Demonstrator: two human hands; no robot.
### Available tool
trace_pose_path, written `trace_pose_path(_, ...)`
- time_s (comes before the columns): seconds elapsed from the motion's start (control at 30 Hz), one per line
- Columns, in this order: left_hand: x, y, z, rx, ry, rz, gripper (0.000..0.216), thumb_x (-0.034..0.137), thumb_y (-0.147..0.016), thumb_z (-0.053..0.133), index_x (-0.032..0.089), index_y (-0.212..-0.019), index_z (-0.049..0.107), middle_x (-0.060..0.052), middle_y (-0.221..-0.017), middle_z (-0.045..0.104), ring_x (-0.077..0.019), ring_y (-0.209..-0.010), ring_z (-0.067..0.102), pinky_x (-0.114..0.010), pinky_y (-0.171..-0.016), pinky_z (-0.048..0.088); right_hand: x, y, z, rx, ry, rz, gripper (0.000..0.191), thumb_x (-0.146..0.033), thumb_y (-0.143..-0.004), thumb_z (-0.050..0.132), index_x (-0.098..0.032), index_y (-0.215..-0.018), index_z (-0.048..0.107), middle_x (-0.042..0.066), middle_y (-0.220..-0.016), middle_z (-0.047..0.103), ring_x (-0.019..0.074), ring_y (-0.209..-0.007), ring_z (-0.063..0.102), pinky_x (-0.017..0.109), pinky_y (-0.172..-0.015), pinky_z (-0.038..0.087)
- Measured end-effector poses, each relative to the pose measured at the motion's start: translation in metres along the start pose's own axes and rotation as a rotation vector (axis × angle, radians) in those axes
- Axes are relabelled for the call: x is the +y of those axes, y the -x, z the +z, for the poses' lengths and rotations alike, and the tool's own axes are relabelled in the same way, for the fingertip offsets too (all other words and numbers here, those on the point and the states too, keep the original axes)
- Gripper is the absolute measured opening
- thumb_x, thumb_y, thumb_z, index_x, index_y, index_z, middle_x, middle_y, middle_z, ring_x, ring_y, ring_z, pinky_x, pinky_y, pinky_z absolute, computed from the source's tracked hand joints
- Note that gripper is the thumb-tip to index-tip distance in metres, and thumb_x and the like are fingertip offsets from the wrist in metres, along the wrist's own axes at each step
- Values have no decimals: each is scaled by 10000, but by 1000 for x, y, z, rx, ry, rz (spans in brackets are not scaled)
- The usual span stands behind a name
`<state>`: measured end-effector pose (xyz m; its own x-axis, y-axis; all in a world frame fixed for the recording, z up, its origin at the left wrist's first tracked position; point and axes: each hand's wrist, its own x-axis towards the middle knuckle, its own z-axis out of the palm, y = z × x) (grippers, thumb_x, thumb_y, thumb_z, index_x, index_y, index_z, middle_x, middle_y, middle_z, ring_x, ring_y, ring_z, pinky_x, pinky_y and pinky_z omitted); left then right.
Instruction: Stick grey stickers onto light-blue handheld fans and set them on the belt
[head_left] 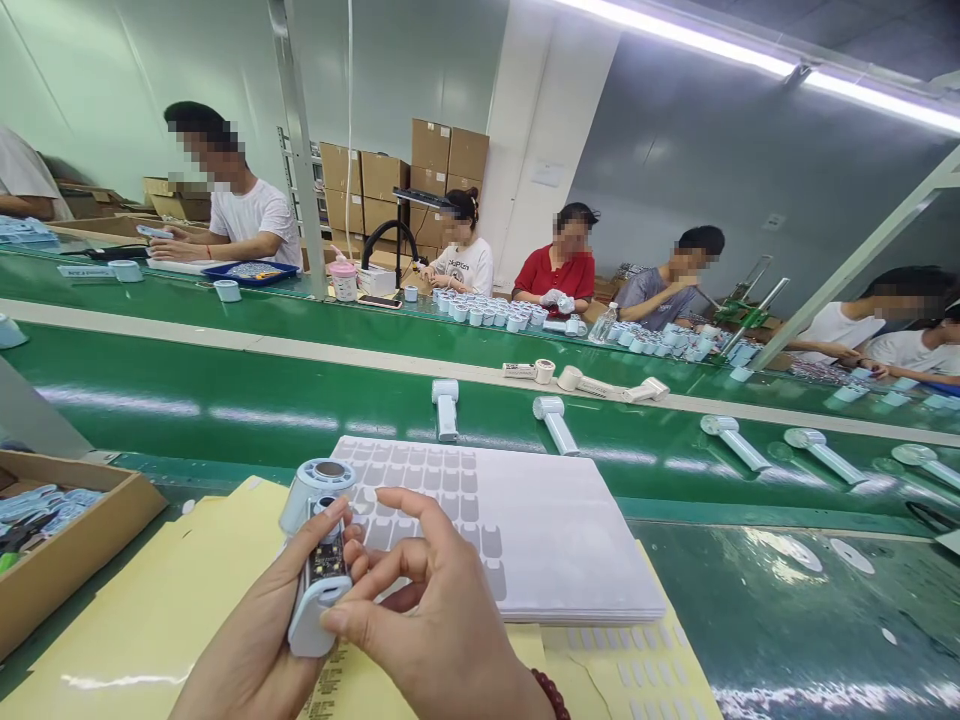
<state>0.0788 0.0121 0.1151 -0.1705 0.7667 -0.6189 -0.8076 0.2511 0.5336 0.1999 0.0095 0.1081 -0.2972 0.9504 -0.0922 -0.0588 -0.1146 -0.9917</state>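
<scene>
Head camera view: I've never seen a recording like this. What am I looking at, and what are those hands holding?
This picture comes from a camera worn on a person's head, looking down at their own bare hands. The left hand holds a pale blue handheld fan with its circuit board exposed. The right hand, wearing a red bead bracelet, sits close beside it. Below lie a stack of white sheets with grey pads and a yellow sheet. Beyond runs a green conveyor belt, with a co-worker in a red shirt seated across it.

Two hands (pixel 427 620), one handheld fan (pixel 321 590), five fans (pixel 555 425) on belt (pixel 300 400), seven co-workers (pixel 255 225).
</scene>
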Motion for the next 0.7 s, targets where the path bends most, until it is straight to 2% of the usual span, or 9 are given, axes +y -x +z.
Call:
trace_pose_path(0.27, -1, 8, 8, -17, 35, -6, 118, 93, -903, 579, 168, -814, 598, -14, -688, 558, -119, -533, 593, -252, -512, 595, -10, 7, 6, 59, 96, 3, 803, -386, -583, 920, -284, -1315, 605, -17, -752, 776, 290, -943, 740, 364, -752, 608)
trace_pose_path(0.33, -1, 13, 12, -8, 62, -22, 170, 107, -921, 551, 169, -764, 571, -2, -658, 533, -105, -508, 569, -232, -503, 585, -8, 12, 9, 90, 176, -56, 726, -380, -648, 882, -306, -1316, 609, -6, -794, 783, 297, -955, 741, 386, -787, 617)
trace_pose_path(0.47, -2, 22, 17, 27, 113, -10, 250, 100, -945, 473, 183, -716, 528, 16, -627, 503, -89, -454, 526, -192, -443, 547, 7, 18, 17, 143, 326, -306, 613, -406, -773, 802, -345, -1345, 593, 16, -865, 781, 312, -1034, 728, 414, -849, 605)
trace_pose_path(0.53, -3, 26, 15, 19, 127, -4, 252, 89, -944, 460, 185, -722, 529, 12, -655, 522, -84, -459, 532, -200, -477, 577, 12, 16, 18, 182, 334, -387, 685, -469, -752, 818, -332, -1374, 569, 36, -882, 768, 319, -1009, 731, 421, -858, 604)
trace_pose_path(0.57, -3, 27, 14, 29, 129, -18, 237, 89, -944, 459, 177, -744, 550, 9, -670, 530, -77, -454, 530, -191, -475, 577, 12, 14, 17, 205, 327, -385, 772, -493, -699, 853, -317, -1389, 555, 52, -932, 758, 327, -1006, 725, 423, -856, 608)
trace_pose_path(0.63, -5, 29, 11, 35, 112, -56, 210, 78, -942, 453, 149, -811, 601, 6, -684, 528, -62, -435, 517, -150, -429, 540, 6, 12, 13, 198, 287, -263, 1004, -486, -555, 933, -300, -1439, 495, 85, -1114, 707, 324, -1001, 710, 414, -830, 618)
trace_pose_path(0.7, -6, 31, 9, 26, 60, -67, 203, 53, -925, 462, 135, -838, 626, 0, -687, 533, -64, -426, 518, -142, -387, 511, -4, 11, 6, 95, 175, -59, 1205, -432, -443, 976, -306, -1496, 402, 95, -1258, 624, 281, -947, 709, 379, -770, 629)
